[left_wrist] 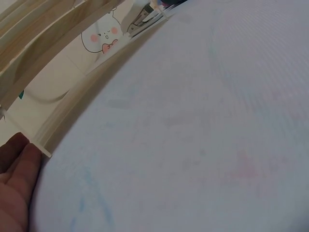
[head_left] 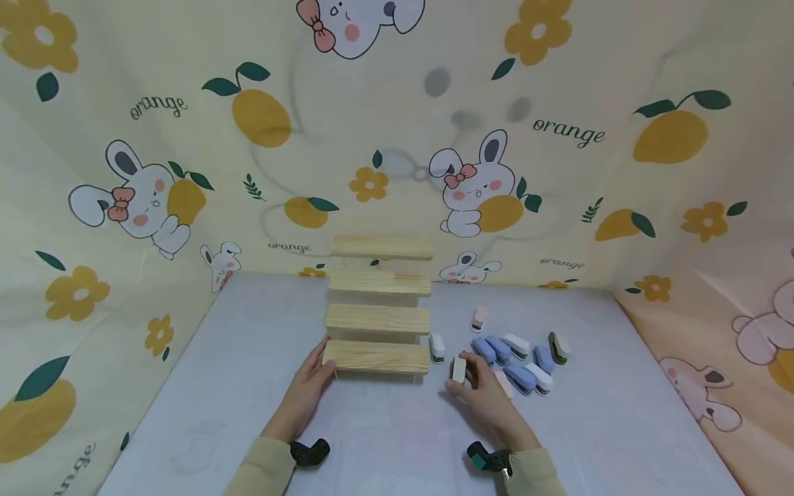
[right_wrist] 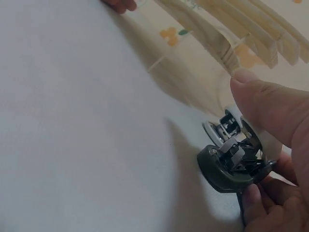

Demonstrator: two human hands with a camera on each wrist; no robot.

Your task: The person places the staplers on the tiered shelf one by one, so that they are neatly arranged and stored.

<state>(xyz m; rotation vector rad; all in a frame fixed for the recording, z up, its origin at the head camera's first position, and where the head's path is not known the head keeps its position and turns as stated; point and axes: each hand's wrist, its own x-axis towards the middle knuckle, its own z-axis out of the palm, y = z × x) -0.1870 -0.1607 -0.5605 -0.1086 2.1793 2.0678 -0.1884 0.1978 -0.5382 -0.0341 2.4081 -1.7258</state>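
Note:
A mini stapler [right_wrist: 236, 169] with a pale top and dark green base is held between my right hand's [head_left: 486, 393] thumb and fingers, just above the table. In the right wrist view, its open metal front faces left. My left hand [head_left: 308, 389] touches the left end of the lowest step of a wooden tiered rack [head_left: 377, 357]; in the left wrist view, fingertips [left_wrist: 31, 157] rest against its clear side support. A white mini stapler [head_left: 437, 348] stands beside the rack's right end, partly hidden behind the held one in the right wrist view.
To the right lie several blue mini staplers [head_left: 520, 378], white ones [head_left: 516, 346] and a green-based one [head_left: 559, 348]. A pink stapler [head_left: 479, 319] stands farther back; another pink one [head_left: 504, 384] is partly behind my right hand. Printed cloth [head_left: 397, 138] walls enclose the table [head_left: 248, 427].

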